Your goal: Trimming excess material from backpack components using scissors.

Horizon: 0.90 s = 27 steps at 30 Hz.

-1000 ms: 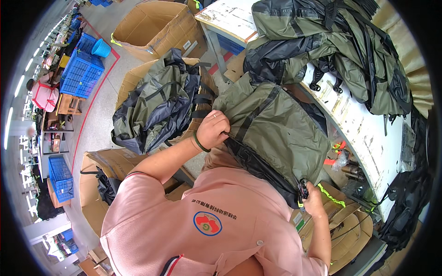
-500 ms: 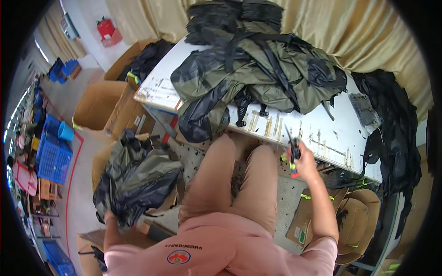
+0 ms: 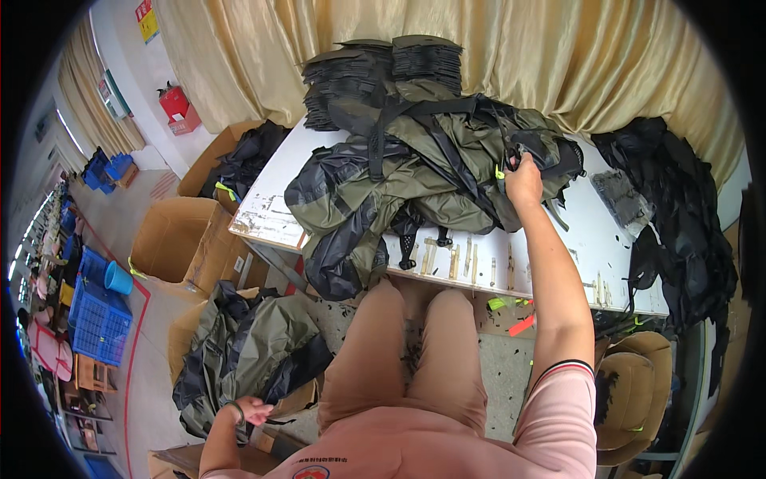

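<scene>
My right hand [image 3: 523,184] is raised over the table, closed round a pair of dark scissors [image 3: 515,156]. The tips point up and away, against the olive and black bags [image 3: 431,152] piled on the tabletop. Part of the tool is hidden by my fingers and the dark fabric behind it. Low on the left, my left hand [image 3: 254,409] is loosely open with the fingers partly stretched out, and nothing shows in it. Just beyond it, another crumpled olive and black bag [image 3: 247,343] lies over a carton, and a thin dark strap runs near my fingers.
The white table [image 3: 263,203] has worn tape strips along its near edge. Stacked black panels [image 3: 427,68] stand at the back. Cartons [image 3: 171,239] sit to the left, another carton [image 3: 630,391] at lower right. Black fabric pieces [image 3: 678,223] hang over the right end.
My right hand has moved from the table's near edge up and away to the bag pile with the scissors. My left hand has come off the lower bag and shifted right. The view has tilted up.
</scene>
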Motion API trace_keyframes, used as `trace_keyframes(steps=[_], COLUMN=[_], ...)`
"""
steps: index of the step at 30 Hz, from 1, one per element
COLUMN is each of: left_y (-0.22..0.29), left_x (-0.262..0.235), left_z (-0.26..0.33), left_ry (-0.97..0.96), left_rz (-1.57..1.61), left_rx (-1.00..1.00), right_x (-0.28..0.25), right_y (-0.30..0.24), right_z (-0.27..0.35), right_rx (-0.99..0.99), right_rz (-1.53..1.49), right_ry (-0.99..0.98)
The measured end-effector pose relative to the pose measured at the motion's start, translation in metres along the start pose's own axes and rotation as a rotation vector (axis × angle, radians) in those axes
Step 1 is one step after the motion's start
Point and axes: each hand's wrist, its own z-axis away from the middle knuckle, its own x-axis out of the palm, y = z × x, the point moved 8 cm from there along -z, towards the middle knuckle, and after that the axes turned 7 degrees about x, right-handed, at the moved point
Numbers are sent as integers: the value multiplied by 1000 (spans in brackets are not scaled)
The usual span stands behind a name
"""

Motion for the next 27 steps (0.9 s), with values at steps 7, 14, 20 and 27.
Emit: trace_keyframes(steps=[7, 14, 20, 27], left_y=[234, 451, 564, 615], left_x=[53, 128, 213, 299], left_z=[27, 138, 198, 107], left_ry=[122, 398, 474, 569], left_rz=[-244, -546, -444, -915], left_rx=[790, 1588, 2078, 1905], right_x=[-64, -117, -79, -32], right_y=[23, 43, 59, 74], right_z=[22, 152, 216, 265], right_rx=[-235, -200, -213, -265], right_rz=[-450, -596, -535, -454], right_ry=[-83, -552, -740, -708])
